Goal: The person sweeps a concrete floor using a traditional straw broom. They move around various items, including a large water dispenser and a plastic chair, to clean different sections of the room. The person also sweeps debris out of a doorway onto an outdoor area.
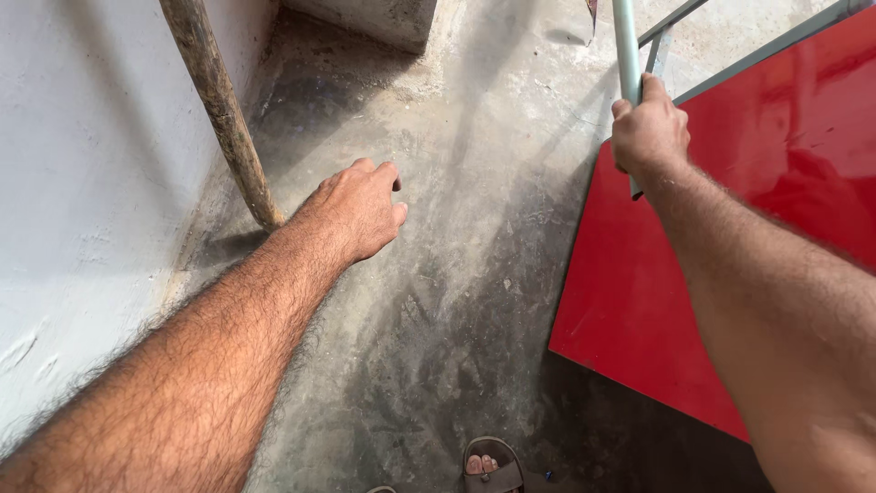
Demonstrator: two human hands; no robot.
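My right hand (648, 128) is closed around a pale grey-green pipe (625, 46) that runs up out of the top of the view; the pipe's lower end shows just below my fist. My left hand (360, 205) reaches out over the dusty concrete floor (456, 301) with fingers loosely curled, holding nothing. It is nearest to a rough wooden pole (224, 110) that leans against the white wall (82, 164), and it does not touch the pole.
A glossy red panel (730, 228) with a thin metal edge lies at the right, under my right arm. My sandalled foot (491, 466) shows at the bottom. A concrete block (383, 18) stands at the top by the wall corner.
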